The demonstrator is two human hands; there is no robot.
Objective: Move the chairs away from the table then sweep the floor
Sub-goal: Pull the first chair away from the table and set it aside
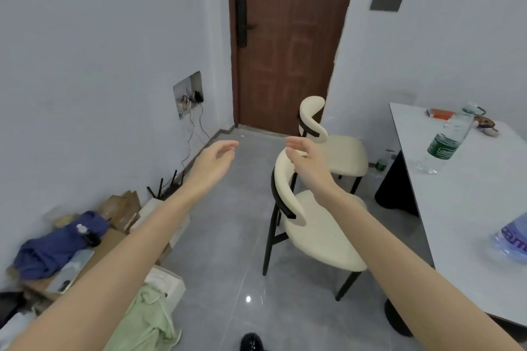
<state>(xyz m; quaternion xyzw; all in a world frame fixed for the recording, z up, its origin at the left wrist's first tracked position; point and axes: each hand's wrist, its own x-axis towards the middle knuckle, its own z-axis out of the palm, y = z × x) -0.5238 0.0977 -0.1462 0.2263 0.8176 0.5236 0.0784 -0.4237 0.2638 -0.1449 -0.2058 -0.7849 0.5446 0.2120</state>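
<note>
Both your left hand (217, 157) and right hand (304, 157) hover empty with fingers loose; grasp the near chair (310, 232) by its rigid curved backrest, likely light.

Two bare arms reach out over the grey floor (228, 208). The left hand (219, 157) is up in the air with loose fingers and holds nothing. The right hand (305, 159) is loose too, right by the top of the near chair (313, 236); I cannot tell if it touches. That chair stands by the long edge of the table (456, 208). The far chair (342, 154) stands by the table's far corner, near the brown door (288, 65). A clear bottle (447, 142) stands on the table near that long edge.
</note>
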